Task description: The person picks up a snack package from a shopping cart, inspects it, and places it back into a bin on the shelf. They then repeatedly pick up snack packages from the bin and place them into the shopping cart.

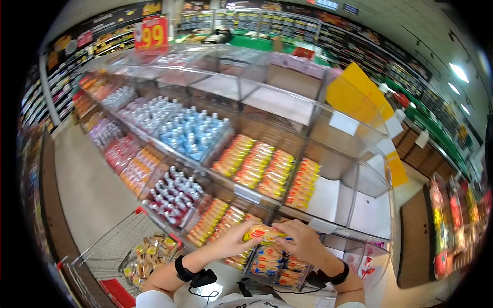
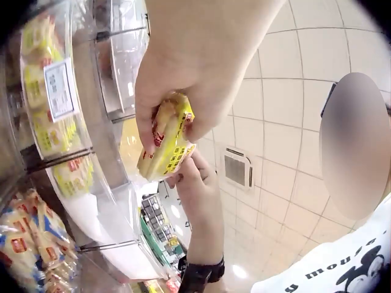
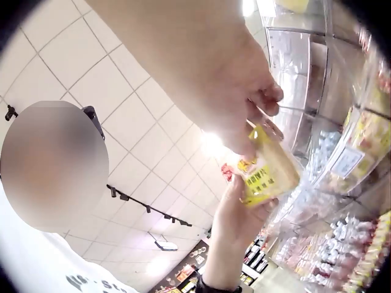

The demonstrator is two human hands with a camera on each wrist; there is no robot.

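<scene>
A yellow-wrapped snack packet [image 1: 262, 233] is held between both hands, above the lower bins. The left hand [image 1: 233, 240] pinches one end between thumb and fingers; in the left wrist view the left hand [image 2: 186, 79] grips the packet [image 2: 168, 137] from above. At the other end the right hand [image 1: 300, 240] has its thumb and fingers on the wrapper. In the right wrist view the right hand [image 3: 235, 91] pinches the top edge of the packet [image 3: 269, 174], and the left hand [image 3: 235, 213] holds it from below. Rows of similar packets [image 1: 254, 164] lie in the bins.
A shopping cart [image 1: 105, 246] with many small packets stands at the lower left. Clear tiered bins hold blue-white bottles [image 1: 192, 133], dark red bottles [image 1: 174, 197] and blue-and-tan packets [image 1: 268, 261]. A wooden-sided display [image 1: 416, 236] stands at the right, and a red price sign [image 1: 151, 36] at the back.
</scene>
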